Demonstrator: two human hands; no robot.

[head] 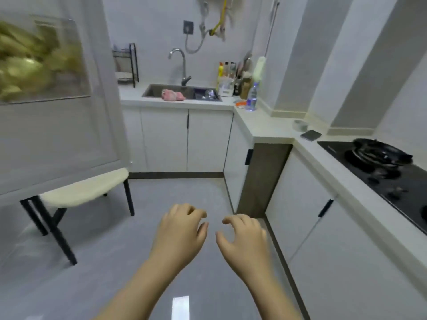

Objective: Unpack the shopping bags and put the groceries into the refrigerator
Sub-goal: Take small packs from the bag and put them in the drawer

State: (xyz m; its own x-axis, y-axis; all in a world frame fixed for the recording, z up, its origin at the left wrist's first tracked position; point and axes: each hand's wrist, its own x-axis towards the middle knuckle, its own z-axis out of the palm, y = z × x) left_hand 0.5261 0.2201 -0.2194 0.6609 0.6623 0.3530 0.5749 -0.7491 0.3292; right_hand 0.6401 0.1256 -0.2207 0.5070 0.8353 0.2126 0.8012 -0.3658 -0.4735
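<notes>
Grey kitchen floor (pixel 111 262) occupies the near field, with white cabinets and a sink (pixel 180 91) at the far wall and a black hob (pixel 381 172) on the right counter. Left hand (pixel 182 232) and right hand (pixel 243 239) hover side by side above the floor, not touching. The fingers of both are loosely curled, slightly spread, and hold nothing. No shopping bag is in view. A tall white panel (pixel 60 139) at left is probably the refrigerator door. Blurred yellow-green contents (pixel 32 61) show behind a clear pane in it, possibly groceries already stowed. Progress assessment: no item is in transit. The quantity left to unpack cannot be determined, since the bags lie outside the frame. A stool (pixel 85 188) stands beside the panel.
</notes>
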